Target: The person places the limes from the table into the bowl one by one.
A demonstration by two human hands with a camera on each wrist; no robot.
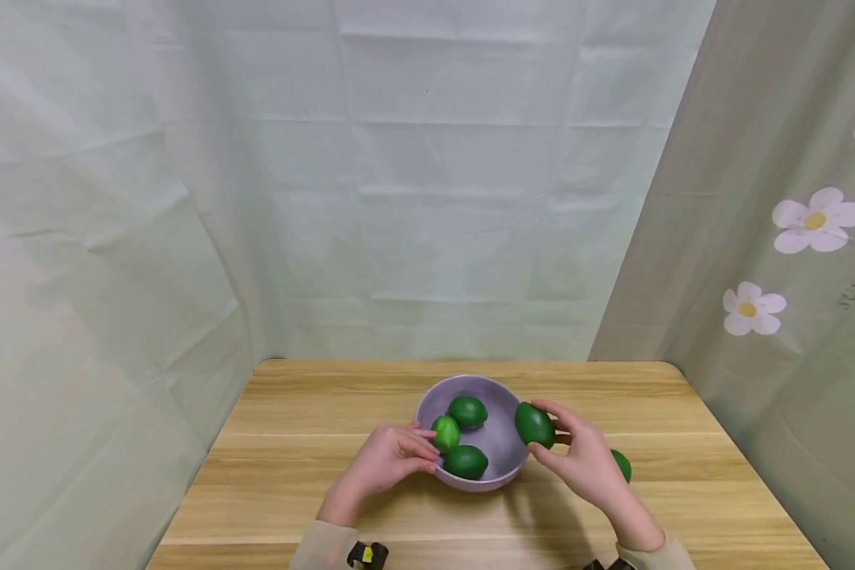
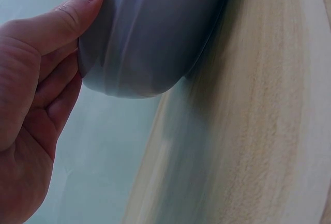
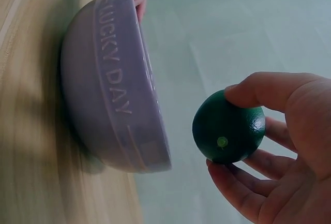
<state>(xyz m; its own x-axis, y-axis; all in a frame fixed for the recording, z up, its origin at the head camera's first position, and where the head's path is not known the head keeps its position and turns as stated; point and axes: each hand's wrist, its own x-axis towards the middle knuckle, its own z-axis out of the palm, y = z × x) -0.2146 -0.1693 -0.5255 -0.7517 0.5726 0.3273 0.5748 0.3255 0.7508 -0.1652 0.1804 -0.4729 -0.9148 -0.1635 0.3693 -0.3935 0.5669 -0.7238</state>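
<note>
A purple bowl (image 1: 502,443) stands upright on the table, raised LUCKY DAY letters on its outside in the right wrist view. My left hand (image 1: 397,457) pinches the bowl's left rim, with the thumb outside in the left wrist view. Beside and just above the right rim, my right hand (image 1: 577,451) holds a dark green avocado (image 1: 534,425) between thumb and fingertips; a pale stem spot shows on it. Inside the bowl lie a bright green lime (image 1: 445,434) and two dark green fruits, one at the back (image 1: 468,412) and one in front (image 1: 466,462).
Another green fruit (image 1: 621,465) lies on the wooden table (image 1: 292,475), partly hidden behind my right hand. Pale cloth (image 1: 456,198) hangs behind the table and at both sides, with printed white flowers (image 1: 819,221) at the right.
</note>
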